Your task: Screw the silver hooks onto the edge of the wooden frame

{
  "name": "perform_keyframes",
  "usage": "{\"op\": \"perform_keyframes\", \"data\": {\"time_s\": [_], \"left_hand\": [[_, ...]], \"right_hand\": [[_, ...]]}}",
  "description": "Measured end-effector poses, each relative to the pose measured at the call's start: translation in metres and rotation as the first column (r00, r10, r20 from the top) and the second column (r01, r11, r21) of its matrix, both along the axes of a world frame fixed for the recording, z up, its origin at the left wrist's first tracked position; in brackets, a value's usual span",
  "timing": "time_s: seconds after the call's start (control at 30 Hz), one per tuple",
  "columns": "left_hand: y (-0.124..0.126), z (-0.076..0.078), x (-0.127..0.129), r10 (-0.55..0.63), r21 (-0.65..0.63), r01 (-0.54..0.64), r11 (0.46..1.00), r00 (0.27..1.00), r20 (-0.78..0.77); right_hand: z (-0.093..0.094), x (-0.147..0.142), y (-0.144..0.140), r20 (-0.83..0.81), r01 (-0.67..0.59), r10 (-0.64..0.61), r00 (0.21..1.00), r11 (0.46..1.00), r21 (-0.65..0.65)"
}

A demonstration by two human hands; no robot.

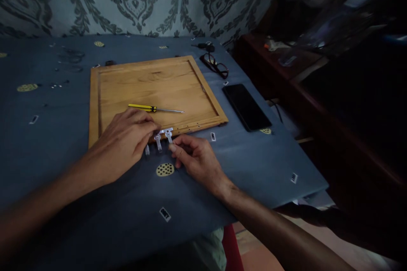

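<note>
Dim room, patterned wall behind, blue cloth-covered table (63, 106); wooden panel (152, 93) laid flat just beyond both hands; left hand (124, 144) curled, fingertips pressed on a small metal hinge (163, 135) at the panel's near edge; right hand (193, 156) loosely closed, pinching the hinge's lower leaf; seemingly lining the hinge up against the edge; next likely needed: a steady hold and the yellow screwdriver (152, 109) just above the left hand; phone (246, 106) and glasses (216, 64) well beyond the right hand.
</note>
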State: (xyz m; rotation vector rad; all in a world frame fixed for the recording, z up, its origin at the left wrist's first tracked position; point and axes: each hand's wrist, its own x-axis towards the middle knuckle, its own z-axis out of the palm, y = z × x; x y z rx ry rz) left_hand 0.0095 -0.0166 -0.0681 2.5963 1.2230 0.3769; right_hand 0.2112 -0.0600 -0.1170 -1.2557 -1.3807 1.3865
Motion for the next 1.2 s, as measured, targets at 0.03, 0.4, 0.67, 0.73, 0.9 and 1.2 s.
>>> {"op": "perform_keyframes", "data": {"time_s": [0.03,0.4,0.67,0.73,0.9,1.2], "left_hand": [[0.000,0.001,0.000,-0.002,-0.001,0.002,1.000,1.000,0.012],[-0.001,-0.001,0.007,-0.054,0.025,0.057,0.998,0.994,-0.094],[-0.001,0.002,0.011,-0.044,0.103,0.063,0.993,0.984,-0.172],[-0.001,0.003,0.012,-0.044,0.116,0.067,0.991,0.981,-0.192],[-0.002,0.003,0.015,-0.016,0.135,0.045,0.990,0.978,-0.210],[-0.004,0.001,0.017,0.005,0.183,0.036,0.982,0.976,-0.219]], "right_hand": [[0.000,0.000,0.000,-0.004,-0.001,0.001,1.000,1.000,-0.001],[0.004,0.000,0.000,0.015,-0.003,0.004,1.000,1.000,-0.005],[0.008,0.000,-0.001,0.029,0.001,0.001,1.000,0.999,-0.050],[0.009,0.001,-0.001,0.019,-0.007,0.008,1.000,0.997,-0.074],[0.010,0.000,-0.001,0.040,0.014,-0.011,0.999,0.996,-0.092],[0.017,0.002,-0.001,0.090,0.001,0.003,0.996,0.999,-0.050]]}}
